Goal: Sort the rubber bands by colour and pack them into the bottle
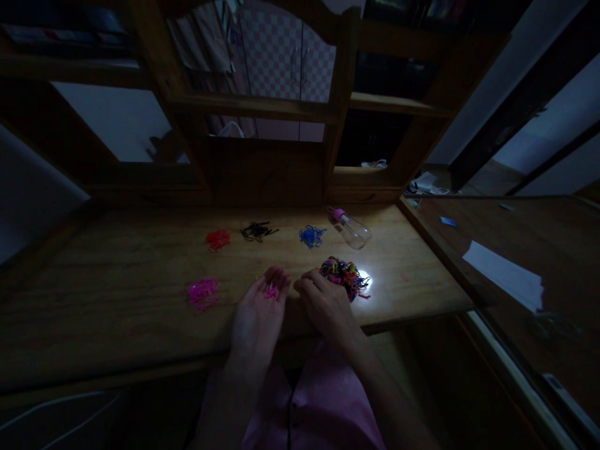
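My left hand (262, 301) is turned palm up and cupped, with a few pink rubber bands (271, 290) lying in it. Beside it, my right hand (323, 300) has its fingertips pinched together; whatever is between them is too small to make out. A mixed heap of coloured rubber bands (344, 275) lies just beyond and to the right of my right hand, partly hidden by it. To the left of my left hand is a pile of pink bands (203, 294). A bit of yellow (259, 276) shows behind my left fingers.
Farther back on the wooden desk (117, 275) lie red bands (218, 239), black bands (257, 231) and blue bands (312, 236). A clear bottle with a pink cap (354, 231) lies on its side. Wooden shelving (267, 169) rises behind. White paper (506, 274) rests on a right-hand surface.
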### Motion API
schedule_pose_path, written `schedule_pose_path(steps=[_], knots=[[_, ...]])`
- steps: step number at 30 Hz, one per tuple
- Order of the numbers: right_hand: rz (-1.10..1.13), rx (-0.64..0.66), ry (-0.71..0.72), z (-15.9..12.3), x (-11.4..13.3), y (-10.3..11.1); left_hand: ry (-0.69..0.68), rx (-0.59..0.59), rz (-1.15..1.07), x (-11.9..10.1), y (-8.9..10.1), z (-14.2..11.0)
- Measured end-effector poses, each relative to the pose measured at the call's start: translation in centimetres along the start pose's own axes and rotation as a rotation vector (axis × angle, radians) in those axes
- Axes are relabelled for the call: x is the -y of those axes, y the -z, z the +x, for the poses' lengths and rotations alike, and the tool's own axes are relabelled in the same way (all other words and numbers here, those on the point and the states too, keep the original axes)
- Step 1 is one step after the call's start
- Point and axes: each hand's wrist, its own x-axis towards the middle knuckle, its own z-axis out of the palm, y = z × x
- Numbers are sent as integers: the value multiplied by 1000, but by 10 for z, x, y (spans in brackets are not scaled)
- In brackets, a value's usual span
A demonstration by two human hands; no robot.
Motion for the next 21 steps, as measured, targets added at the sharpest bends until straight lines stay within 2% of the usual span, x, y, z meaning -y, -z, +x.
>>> schedule_pose_path(steps=[2,4,8,12,15,18,19,21], knots=[[169,-117,-14,-3,5,5,46,14,5,2,0,0],[296,-159,9,-5,12,11,105,34,11,6,-1,-3],[307,-140,-11,-10,18,21,249,88,8,13,-7,-7],[328,-325,-90,-23,10,33,258,120,-36,11,-8,-7],[340,-421,-143,-34,-2,43,176,118,-57,-2,2,-6],[327,-369,-179,-44,-17,48,1,92,-39,-27,20,-3],[319,-343,-185,-47,-22,49,-115,86,-9,-37,26,-1],[293,-314,-200,-52,-32,49,-470,74,76,-57,37,4]])
